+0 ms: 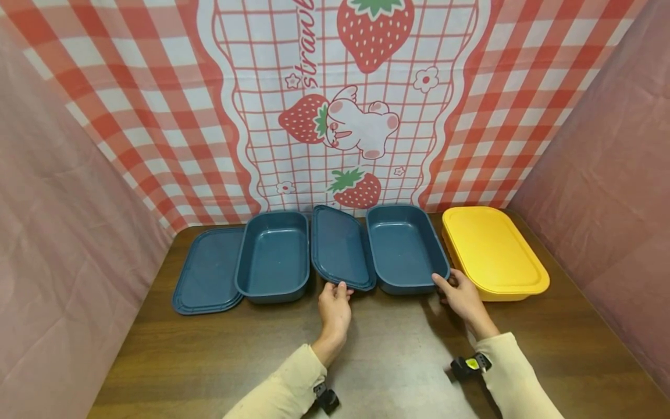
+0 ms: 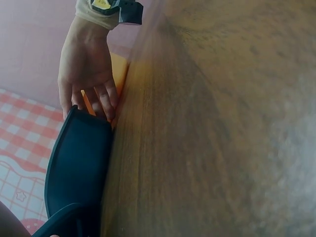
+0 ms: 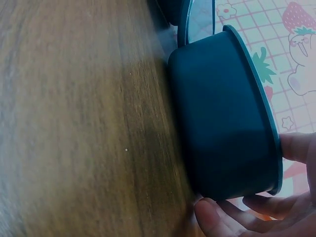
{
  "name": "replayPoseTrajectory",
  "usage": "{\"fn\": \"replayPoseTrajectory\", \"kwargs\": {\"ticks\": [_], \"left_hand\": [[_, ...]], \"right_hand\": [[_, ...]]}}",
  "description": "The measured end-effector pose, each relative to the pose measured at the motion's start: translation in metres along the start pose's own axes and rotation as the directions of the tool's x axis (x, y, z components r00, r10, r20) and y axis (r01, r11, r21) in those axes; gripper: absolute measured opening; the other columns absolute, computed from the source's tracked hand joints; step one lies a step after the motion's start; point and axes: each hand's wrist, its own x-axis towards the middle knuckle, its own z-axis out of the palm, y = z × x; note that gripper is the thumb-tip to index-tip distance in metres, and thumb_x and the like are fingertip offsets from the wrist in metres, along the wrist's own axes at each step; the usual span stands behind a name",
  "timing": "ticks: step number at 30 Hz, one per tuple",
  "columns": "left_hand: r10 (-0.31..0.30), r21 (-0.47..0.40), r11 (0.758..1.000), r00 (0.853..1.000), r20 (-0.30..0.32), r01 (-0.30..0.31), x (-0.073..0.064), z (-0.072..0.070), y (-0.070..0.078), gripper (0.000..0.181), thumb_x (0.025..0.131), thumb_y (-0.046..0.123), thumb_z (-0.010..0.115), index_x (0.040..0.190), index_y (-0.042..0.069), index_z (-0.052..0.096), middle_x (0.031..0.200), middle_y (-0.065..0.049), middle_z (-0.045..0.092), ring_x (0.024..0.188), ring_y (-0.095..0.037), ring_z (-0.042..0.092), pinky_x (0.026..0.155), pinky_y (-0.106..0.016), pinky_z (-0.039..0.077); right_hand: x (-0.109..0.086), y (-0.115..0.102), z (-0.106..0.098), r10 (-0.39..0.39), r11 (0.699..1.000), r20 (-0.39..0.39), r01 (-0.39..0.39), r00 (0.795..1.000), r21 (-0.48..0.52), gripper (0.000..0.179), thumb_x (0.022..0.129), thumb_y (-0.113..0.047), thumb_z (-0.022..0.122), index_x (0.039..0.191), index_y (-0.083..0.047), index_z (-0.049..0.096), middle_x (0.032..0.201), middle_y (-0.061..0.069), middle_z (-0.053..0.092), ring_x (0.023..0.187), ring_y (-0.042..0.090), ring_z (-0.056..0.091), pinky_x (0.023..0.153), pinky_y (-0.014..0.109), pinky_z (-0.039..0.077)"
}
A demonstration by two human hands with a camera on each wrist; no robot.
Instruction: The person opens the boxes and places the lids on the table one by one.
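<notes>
My left hand (image 1: 335, 314) pinches the near edge of a blue lid (image 1: 342, 247), thumb on top. The lid stands tilted between two open blue food containers, its right side lower. At the near right corner of the right blue container (image 1: 405, 250), my right hand (image 1: 466, 299) grips the rim. In the right wrist view, fingers (image 3: 210, 215) curl about the lower corner of this container (image 3: 222, 118) while another digit touches the rim. The left wrist view shows the right hand (image 2: 89, 64) at the container's end (image 2: 81, 158). Both blue containers look empty inside.
Left of the lid stands another open blue container (image 1: 274, 256), beside a flat blue lid (image 1: 209, 270). A yellow container with its lid on (image 1: 494, 250) is at the right. Behind the wooden table (image 1: 387, 361) hangs a checked strawberry cloth (image 1: 361, 122).
</notes>
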Motion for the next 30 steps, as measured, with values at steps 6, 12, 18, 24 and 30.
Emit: {"fn": "replayPoseTrajectory", "kwargs": {"ticks": [6, 12, 18, 24, 30], "left_hand": [[-0.031, 0.009, 0.999, 0.999, 0.015, 0.031, 0.0014, 0.0004, 0.0006, 0.018, 0.100, 0.005, 0.047, 0.095, -0.005, 0.061, 0.087, -0.022, 0.070, 0.086, -0.036, 0.066, 0.076, -0.032, 0.053], [-0.071, -0.010, 0.997, 0.997, 0.033, 0.071, 0.0015, 0.0011, -0.0007, 0.019, 0.100, 0.005, 0.046, 0.096, -0.005, 0.061, 0.089, -0.022, 0.071, 0.088, -0.037, 0.067, 0.081, -0.039, 0.054], [-0.095, -0.041, 0.995, 0.995, 0.040, 0.096, 0.0019, 0.0025, -0.0049, 0.019, 0.100, 0.003, 0.045, 0.095, -0.007, 0.060, 0.088, -0.024, 0.071, 0.085, -0.035, 0.068, 0.077, -0.035, 0.055], [-0.144, -0.091, 0.985, 0.988, 0.062, 0.149, 0.0029, 0.0022, -0.0078, 0.019, 0.099, 0.002, 0.044, 0.099, -0.010, 0.059, 0.091, -0.026, 0.070, 0.085, -0.029, 0.070, 0.075, -0.033, 0.056], [-0.218, -0.140, 0.963, 0.971, 0.094, 0.229, 0.0051, 0.0016, -0.0075, 0.023, 0.101, 0.004, 0.043, 0.106, -0.013, 0.057, 0.099, -0.029, 0.069, 0.086, -0.023, 0.070, 0.075, -0.027, 0.056]], "right_hand": [[0.0004, -0.0009, 0.0001, 0.001, 1.000, -0.004, -0.001, 1.000, 0.004, 0.062, 0.099, -0.037, 0.054, 0.139, 0.007, 0.039, 0.120, 0.025, 0.059, 0.088, 0.010, 0.058, 0.074, 0.026, 0.055], [0.0010, -0.0004, 0.0005, -0.003, 1.000, -0.012, 0.004, 1.000, 0.018, 0.060, 0.100, -0.034, 0.053, 0.140, 0.008, 0.038, 0.119, 0.025, 0.058, 0.091, 0.014, 0.059, 0.074, 0.026, 0.056], [-0.0007, 0.0012, 0.0017, -0.015, 1.000, -0.015, 0.015, 1.000, 0.021, 0.064, 0.100, -0.036, 0.053, 0.142, 0.009, 0.036, 0.126, 0.029, 0.056, 0.097, 0.015, 0.058, 0.076, 0.025, 0.056], [-0.0017, 0.0017, 0.0026, -0.023, 0.999, -0.011, 0.023, 1.000, 0.024, 0.065, 0.099, -0.036, 0.053, 0.143, 0.008, 0.034, 0.131, 0.031, 0.053, 0.108, 0.023, 0.057, 0.078, 0.026, 0.056], [-0.0015, 0.0021, 0.0022, -0.017, 1.000, -0.014, 0.017, 1.000, 0.025, 0.065, 0.099, -0.037, 0.053, 0.143, 0.008, 0.034, 0.132, 0.031, 0.052, 0.107, 0.022, 0.058, 0.078, 0.026, 0.055]]}}
